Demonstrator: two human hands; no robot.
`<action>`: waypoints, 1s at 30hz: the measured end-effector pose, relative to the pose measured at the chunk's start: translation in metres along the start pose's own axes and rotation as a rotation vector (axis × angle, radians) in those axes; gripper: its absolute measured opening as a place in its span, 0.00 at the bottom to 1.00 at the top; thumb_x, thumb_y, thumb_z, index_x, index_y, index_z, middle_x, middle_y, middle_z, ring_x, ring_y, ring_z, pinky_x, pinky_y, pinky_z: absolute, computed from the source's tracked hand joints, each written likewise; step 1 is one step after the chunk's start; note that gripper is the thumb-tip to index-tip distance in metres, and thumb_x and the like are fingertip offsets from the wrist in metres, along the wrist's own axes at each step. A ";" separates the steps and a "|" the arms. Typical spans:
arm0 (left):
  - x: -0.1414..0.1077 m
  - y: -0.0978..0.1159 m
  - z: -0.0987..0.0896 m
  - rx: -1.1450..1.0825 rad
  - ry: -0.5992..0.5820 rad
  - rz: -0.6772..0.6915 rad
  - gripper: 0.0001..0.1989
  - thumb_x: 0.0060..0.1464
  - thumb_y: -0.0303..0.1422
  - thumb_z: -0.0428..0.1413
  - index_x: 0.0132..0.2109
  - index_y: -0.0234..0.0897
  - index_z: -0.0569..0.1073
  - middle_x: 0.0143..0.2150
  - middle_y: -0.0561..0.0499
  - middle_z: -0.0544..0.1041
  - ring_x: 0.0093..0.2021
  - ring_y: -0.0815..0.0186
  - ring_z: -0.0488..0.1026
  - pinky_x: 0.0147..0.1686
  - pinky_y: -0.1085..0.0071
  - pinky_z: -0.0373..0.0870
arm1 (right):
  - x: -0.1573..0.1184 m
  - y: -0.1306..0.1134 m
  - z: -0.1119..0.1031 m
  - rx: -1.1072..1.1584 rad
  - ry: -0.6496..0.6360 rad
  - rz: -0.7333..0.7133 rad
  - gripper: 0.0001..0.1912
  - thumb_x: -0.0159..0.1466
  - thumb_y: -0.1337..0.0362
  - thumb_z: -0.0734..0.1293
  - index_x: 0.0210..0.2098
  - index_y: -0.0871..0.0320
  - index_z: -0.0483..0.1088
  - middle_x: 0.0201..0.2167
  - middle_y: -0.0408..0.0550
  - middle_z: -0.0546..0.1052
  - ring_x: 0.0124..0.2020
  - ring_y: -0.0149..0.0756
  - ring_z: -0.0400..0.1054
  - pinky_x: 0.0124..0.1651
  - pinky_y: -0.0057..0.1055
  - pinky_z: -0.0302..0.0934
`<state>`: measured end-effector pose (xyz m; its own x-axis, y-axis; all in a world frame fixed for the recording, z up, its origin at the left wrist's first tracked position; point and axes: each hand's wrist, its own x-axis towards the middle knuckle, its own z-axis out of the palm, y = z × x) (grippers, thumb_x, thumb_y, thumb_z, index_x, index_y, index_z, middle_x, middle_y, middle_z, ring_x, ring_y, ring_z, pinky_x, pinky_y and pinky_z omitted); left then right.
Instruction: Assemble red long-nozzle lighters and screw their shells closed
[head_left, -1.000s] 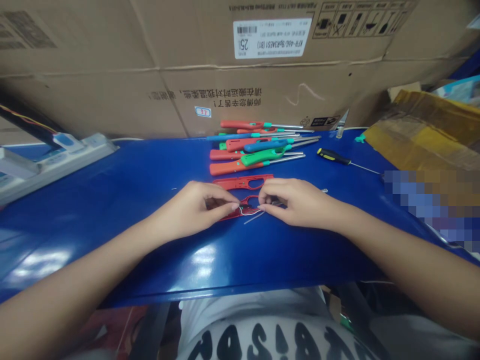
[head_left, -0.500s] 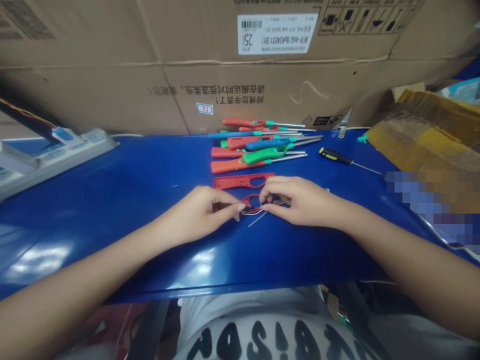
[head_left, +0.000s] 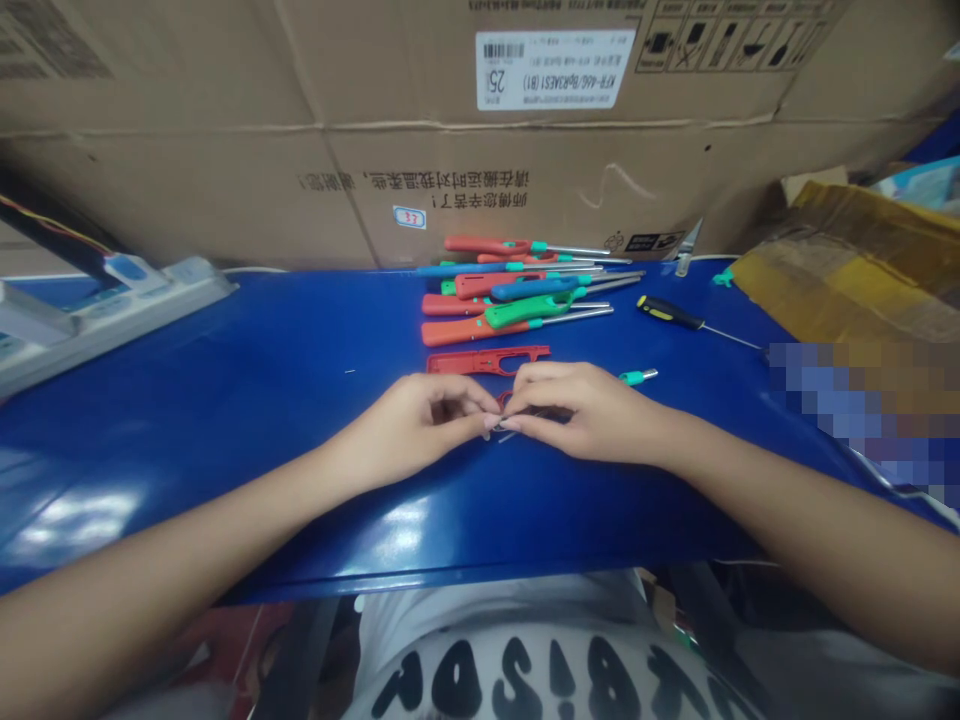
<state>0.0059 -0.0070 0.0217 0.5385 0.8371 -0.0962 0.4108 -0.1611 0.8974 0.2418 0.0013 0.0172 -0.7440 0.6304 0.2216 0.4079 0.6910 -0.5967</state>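
My left hand (head_left: 439, 425) and my right hand (head_left: 574, 410) meet over the table, thumbs and fingers pinched nearly tip to tip. Between them is a small dark piece too tiny to name, with thin wire beside it. A thin pale tube (head_left: 508, 437) sticks out below my right fingertips. Behind the fingers shows part of a red lighter shell half (head_left: 505, 398), mostly hidden by the hands. Just beyond lies the other red shell half (head_left: 469, 361), hollow side up. A teal nozzle collar with a short metal tip (head_left: 637, 377) shows past my right hand.
Several long-nosed lighters (head_left: 517, 290) in red, blue, green and orange are piled farther back. To their right lies a black and yellow screwdriver (head_left: 670, 312). A power strip (head_left: 172, 300) stands at left, a taped package (head_left: 840, 280) at right. Behind everything rises a cardboard wall (head_left: 262, 190).
My right hand has moved slightly left, closer to my left fingertips. The teal collar now shows right of my right hand. Wires and red shell half are more covered.
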 end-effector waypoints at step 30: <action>-0.003 -0.010 -0.003 0.581 0.082 0.485 0.13 0.67 0.29 0.53 0.44 0.36 0.83 0.44 0.46 0.81 0.42 0.64 0.79 0.46 0.68 0.76 | 0.004 0.010 0.012 -0.031 0.195 0.063 0.05 0.63 0.68 0.73 0.39 0.58 0.80 0.32 0.44 0.75 0.31 0.28 0.69 0.36 0.25 0.62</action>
<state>-0.0023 -0.0063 0.0143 0.7106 0.6348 0.3035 0.4756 -0.7512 0.4578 0.2371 0.0062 0.0031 -0.6012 0.7269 0.3319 0.4685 0.6571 -0.5906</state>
